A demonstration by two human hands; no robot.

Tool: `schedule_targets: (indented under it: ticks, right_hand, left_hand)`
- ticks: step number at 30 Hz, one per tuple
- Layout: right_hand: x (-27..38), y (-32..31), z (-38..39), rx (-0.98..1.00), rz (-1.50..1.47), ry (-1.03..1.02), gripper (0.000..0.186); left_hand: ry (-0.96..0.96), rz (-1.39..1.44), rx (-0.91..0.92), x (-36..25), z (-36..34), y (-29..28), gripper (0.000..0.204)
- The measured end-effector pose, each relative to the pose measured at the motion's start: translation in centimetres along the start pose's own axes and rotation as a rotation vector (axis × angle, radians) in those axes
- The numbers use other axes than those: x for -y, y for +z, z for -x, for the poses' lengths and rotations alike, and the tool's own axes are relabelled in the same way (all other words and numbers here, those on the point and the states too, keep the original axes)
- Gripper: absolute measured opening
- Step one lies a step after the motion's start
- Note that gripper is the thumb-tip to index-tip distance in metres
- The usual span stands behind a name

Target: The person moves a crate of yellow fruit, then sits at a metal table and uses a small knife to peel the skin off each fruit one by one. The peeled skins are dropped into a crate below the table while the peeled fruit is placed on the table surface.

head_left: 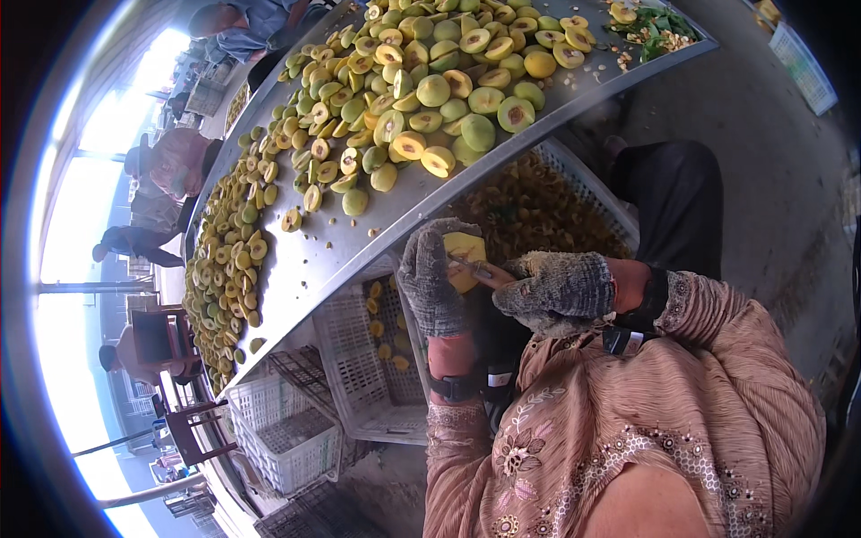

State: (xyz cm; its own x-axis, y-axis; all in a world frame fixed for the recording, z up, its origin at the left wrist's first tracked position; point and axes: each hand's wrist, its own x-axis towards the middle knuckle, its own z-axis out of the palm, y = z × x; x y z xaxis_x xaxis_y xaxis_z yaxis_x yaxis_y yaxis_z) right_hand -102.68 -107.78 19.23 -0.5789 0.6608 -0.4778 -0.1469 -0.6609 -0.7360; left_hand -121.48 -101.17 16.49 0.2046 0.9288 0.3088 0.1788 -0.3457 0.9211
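Observation:
My left hand (432, 282), in a grey knitted glove, is closed around a yellow peach half (465, 247) at the near edge of the metal table. My right hand (558, 291), gloved the same way, grips a small pitting knife (487, 273) by its handle. The metal end of the knife meets the cut face of the peach half; its very tip is hard to make out. Beyond my hands, a large pile of halved green-yellow peaches (421, 90) covers much of the table, many showing brown pits or hollows.
The metal table (300, 260) has a raised edge close to my hands. Below it stand a crate of brownish scraps (587, 170), a white crate (359, 394) with several yellow halves, and another white crate (287, 439). Loose pits and green leaves (659, 31) lie at the far right corner. Other people sit at the left.

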Motion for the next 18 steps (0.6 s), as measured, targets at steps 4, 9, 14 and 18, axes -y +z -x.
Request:
schedule_targets:
  ticks: [4, 9, 14, 18]
  right_hand:
    - [0.0, 0.6, 0.1, -0.078, 0.093, -0.013, 0.028]
    - [-0.1, 0.4, 0.0, 0.069, -0.046, 0.118, 0.031]
    - [-0.2, -0.7, 0.4, 0.181, -0.324, 0.184, 0.034]
    - [-0.8, -0.7, 0.1, 0.390, -0.421, -0.042, 0.033]
  left_hand:
    - [0.287, -0.392, 0.021, -0.8, 0.3, 0.5, 0.021]
    - [0.297, -0.461, -0.047, -1.7, 0.3, 1.2, 0.018]
    - [-0.090, 0.188, 0.113, -2.3, 0.4, 0.4, 0.034]
    - [-0.149, 0.497, -0.025, -1.1, 1.7, 2.3, 0.045]
